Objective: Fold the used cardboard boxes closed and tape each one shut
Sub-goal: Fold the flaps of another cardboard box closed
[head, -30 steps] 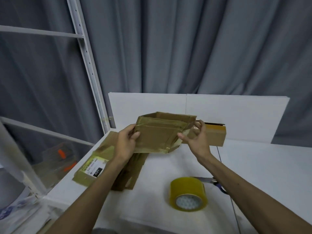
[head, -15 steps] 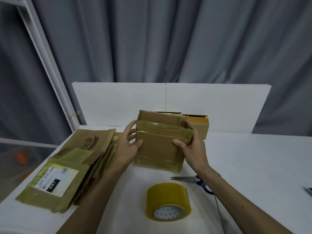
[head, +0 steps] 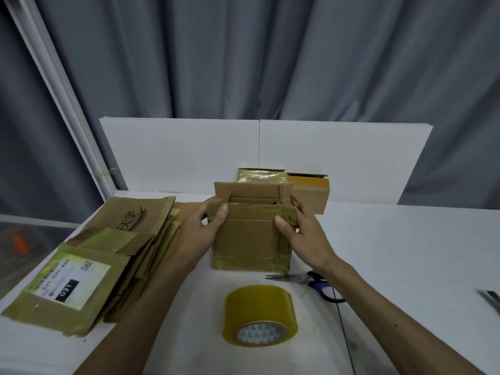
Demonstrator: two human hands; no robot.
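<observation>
Cardboard box (head: 251, 239) is stood upright on the white tabletop (head: 405, 253), close to the middle, with its top flaps raised and not yet folded shut. Old glossy tape is seen along its lower edge. The box is gripped from both sides. The left hand (head: 201, 231) is curled round the upper left corner, with the thumb pressed on the front flap and the fingers wrapped behind the side. The right hand (head: 303, 234) is curled round the upper right corner in the same way, thumb laid on the front flap, fingers hidden behind the side wall.

At 6 o'clock from the box, well apart from it, a tape roll (head: 259, 315) of yellowish tape is laid on its side with the core turned toward the camera. At 4 o'clock, blue-handled scissors (head: 305, 280) are laid flat, blades pointed to 9 o'clock and partly covered by the right forearm. At 9 o'clock, a stack of flattened boxes (head: 108, 253) is spread on the tabletop, the nearest one marked by a white label. At 12 o'clock, just behind the held box, a taped box (head: 262, 175) is seen, and beside it at 1 o'clock a plain box (head: 311, 193). Both are backed by a white panel (head: 189, 152), with a grey curtain (head: 270, 63) hung behind.
</observation>
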